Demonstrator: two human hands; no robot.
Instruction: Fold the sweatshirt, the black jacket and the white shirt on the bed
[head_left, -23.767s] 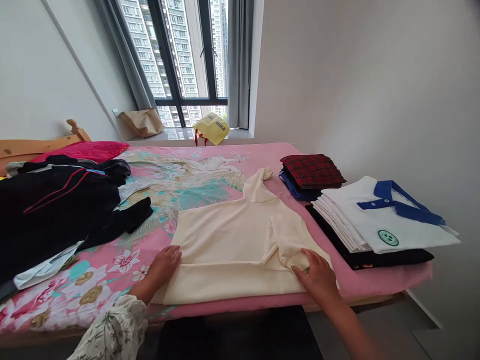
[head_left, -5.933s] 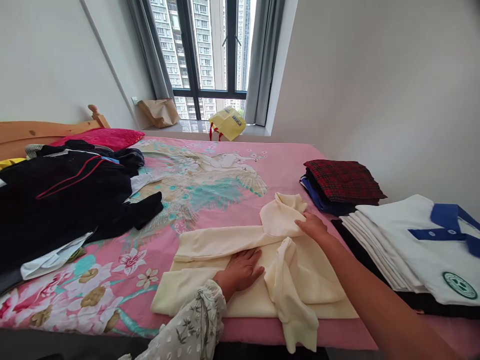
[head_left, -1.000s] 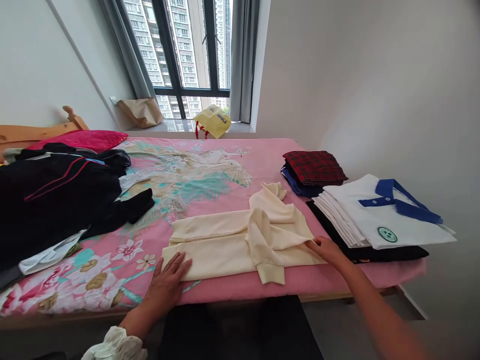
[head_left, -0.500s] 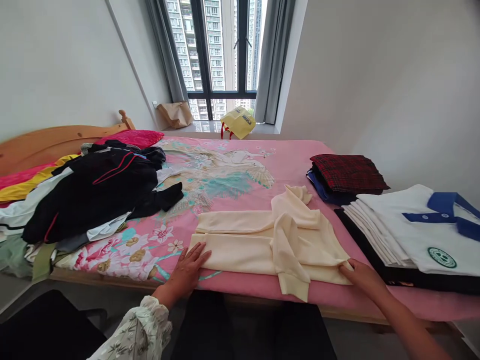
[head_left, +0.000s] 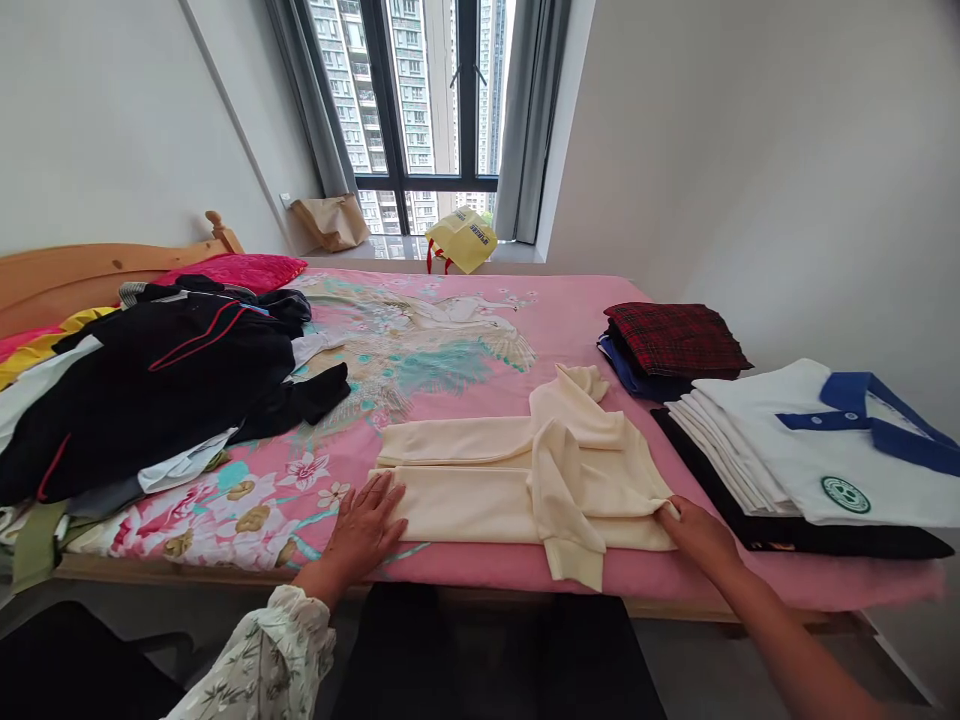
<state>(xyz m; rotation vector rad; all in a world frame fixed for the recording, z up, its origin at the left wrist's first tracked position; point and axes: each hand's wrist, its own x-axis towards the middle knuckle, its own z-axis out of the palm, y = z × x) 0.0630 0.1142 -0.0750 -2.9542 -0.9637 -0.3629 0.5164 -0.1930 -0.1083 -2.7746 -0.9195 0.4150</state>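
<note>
A cream long-sleeved top (head_left: 480,470) lies folded lengthwise on the pink floral bedsheet (head_left: 450,340), one sleeve draped across it toward the near edge. My left hand (head_left: 365,522) rests flat, fingers spread, on the garment's left end. My right hand (head_left: 694,528) is closed on the garment's right corner at the shoulder end.
A heap of dark unfolded clothes (head_left: 150,380) covers the bed's left side. On the right stand a folded red plaid pile (head_left: 675,340) and a stack of white polo shirts (head_left: 810,450) over a black garment. A yellow bag (head_left: 461,238) and brown paper bag (head_left: 330,220) sit on the window sill.
Over the earlier frames the cream top went from flat to folded lengthwise with a sleeve laid across. In the last second both hands stay at its two ends; only the view shifts.
</note>
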